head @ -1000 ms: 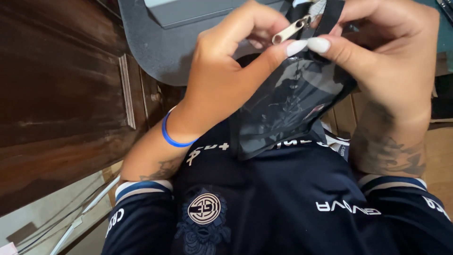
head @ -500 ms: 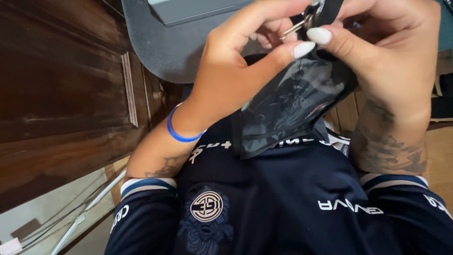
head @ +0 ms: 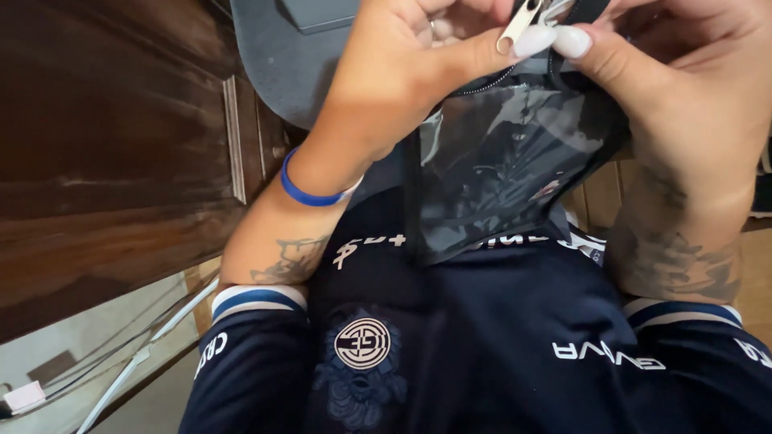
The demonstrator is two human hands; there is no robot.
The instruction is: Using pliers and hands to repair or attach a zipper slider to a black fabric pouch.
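A see-through dark plastic pouch with black trim hangs in front of my dark blue shirt. My left hand, with a blue band on its wrist, pinches the silver zipper pull at the pouch's top edge between thumb and fingers. My right hand grips the top of the pouch just right of the pull, its thumbnail almost touching my left thumbnail. The tops of both hands are cut off by the upper edge of the view.
A grey rounded surface lies beyond my left hand. Dark wooden panelling fills the left side. White cables run along the lower left. Wooden floor boards show behind the pouch on the right.
Both hands and the pouch have risen slightly toward the top of the view. The zipper pull stays pinched in my left hand, now with its tip nearer the upper edge.
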